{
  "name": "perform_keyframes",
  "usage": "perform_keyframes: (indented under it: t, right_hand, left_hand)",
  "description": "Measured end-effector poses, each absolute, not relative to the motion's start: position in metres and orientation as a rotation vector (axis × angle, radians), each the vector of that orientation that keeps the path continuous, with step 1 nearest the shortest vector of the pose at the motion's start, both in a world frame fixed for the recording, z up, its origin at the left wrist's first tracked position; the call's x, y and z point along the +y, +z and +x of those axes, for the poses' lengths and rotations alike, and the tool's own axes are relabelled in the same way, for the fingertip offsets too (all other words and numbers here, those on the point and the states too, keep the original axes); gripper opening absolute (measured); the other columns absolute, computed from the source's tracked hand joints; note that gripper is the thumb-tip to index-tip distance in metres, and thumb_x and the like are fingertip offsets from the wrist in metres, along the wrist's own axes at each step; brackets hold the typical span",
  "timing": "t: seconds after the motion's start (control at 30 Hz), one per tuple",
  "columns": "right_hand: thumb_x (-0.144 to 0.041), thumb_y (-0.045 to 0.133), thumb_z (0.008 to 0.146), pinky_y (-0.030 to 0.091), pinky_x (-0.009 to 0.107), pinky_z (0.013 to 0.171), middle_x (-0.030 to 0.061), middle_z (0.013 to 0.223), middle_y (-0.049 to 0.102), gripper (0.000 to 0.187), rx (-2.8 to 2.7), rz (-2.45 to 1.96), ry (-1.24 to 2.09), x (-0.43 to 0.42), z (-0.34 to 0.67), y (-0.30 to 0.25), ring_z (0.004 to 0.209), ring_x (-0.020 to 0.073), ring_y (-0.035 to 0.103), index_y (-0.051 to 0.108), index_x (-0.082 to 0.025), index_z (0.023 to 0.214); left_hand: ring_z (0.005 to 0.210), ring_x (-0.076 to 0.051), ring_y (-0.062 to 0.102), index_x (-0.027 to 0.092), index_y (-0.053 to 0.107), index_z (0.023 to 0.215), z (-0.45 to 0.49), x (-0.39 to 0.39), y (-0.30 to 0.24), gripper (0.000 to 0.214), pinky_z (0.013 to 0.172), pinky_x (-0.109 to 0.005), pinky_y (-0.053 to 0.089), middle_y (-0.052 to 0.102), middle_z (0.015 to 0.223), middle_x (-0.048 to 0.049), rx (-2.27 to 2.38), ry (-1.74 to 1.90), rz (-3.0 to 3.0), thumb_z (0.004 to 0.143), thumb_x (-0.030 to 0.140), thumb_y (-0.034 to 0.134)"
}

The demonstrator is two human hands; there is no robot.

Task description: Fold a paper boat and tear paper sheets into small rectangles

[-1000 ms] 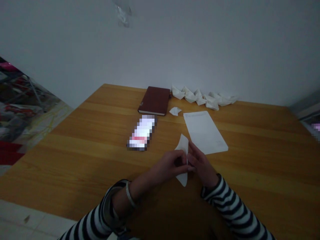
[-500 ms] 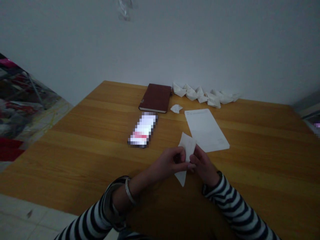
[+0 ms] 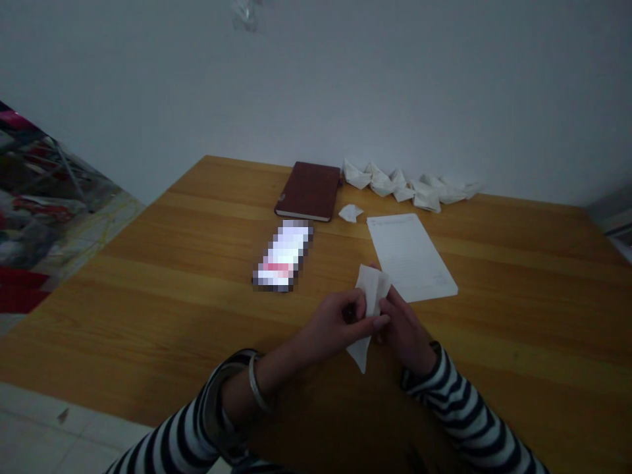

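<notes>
Both of my hands pinch one small folded white paper (image 3: 371, 289) just above the wooden table (image 3: 148, 283). My left hand (image 3: 338, 326) grips its left side with thumb and fingers closed. My right hand (image 3: 405, 329) holds the right side, fingers curled round it. A pointed tip of the paper hangs below my hands and a wider flap sticks up above them. A flat white sheet (image 3: 409, 255) lies just beyond my right hand.
A phone with a lit screen (image 3: 283, 255) lies left of my hands. Behind it is a dark red notebook (image 3: 309, 191). Several folded paper pieces (image 3: 409, 185) line the far edge by the wall, one small piece (image 3: 350, 212) apart. Cluttered floor at left.
The upper flap of the paper has opened out wider between my fingers. My hands have stayed in nearly the same spot.
</notes>
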State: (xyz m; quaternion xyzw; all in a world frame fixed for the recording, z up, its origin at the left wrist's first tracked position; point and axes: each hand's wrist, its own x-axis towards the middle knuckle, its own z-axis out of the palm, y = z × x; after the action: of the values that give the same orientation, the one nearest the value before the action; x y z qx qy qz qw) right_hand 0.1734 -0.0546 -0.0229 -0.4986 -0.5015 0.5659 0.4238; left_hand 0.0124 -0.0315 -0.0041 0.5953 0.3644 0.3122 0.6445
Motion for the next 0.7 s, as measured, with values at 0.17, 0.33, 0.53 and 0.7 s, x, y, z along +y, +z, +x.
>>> perform_keyframes:
  t: [0.17,0.33,0.53,0.7]
  right_hand:
    - [-0.040,0.059,0.085,0.055,0.030,0.068,0.0079,0.120,0.064,0.077,-1.096,-1.191,1.398,-0.056,0.167,-0.016,0.088,0.0199,0.063,0.024,-0.028,0.153]
    - [-0.027,0.063,0.075,0.039,0.020,0.043,0.0029,0.099,0.068,0.085,-0.829,-1.158,1.511,-0.045,0.194,-0.009,0.053,0.0085,0.048,0.026,-0.028,0.151]
    - [-0.021,0.059,0.071,0.018,0.017,0.035,-0.0070,0.063,0.052,0.073,-0.979,-1.333,1.714,-0.029,0.228,0.000,0.038,0.0045,0.031,0.043,-0.020,0.142]
    - [-0.026,0.060,0.079,0.035,0.020,0.040,-0.0052,0.064,0.057,0.069,-1.429,-1.399,1.529,-0.028,0.228,-0.003,0.044,0.0096,0.045,0.038,-0.022,0.145]
  left_hand:
    - [0.062,-0.010,0.048,0.018,0.045,0.077,0.014,-0.034,0.002,0.032,0.055,-0.021,0.038,0.050,0.069,0.0025,0.908,0.765,1.406,0.090,0.045,0.056]
    - [0.051,-0.009,0.047,0.024,0.033,0.113,-0.016,-0.014,0.015,0.029,0.048,-0.019,0.035,0.051,0.066,0.0078,1.114,0.894,1.349,0.093,0.034,0.051]
    - [0.093,-0.025,0.058,0.020,0.047,0.126,-0.036,-0.005,0.016,0.042,0.073,-0.037,0.048,0.058,0.103,-0.0102,1.657,0.445,2.377,0.086,0.011,0.054]
    - [0.098,-0.024,0.057,0.019,0.048,0.133,-0.014,-0.006,0.000,0.041,0.079,-0.035,0.050,0.052,0.115,-0.0131,1.294,0.145,2.756,0.093,0.011,0.044]
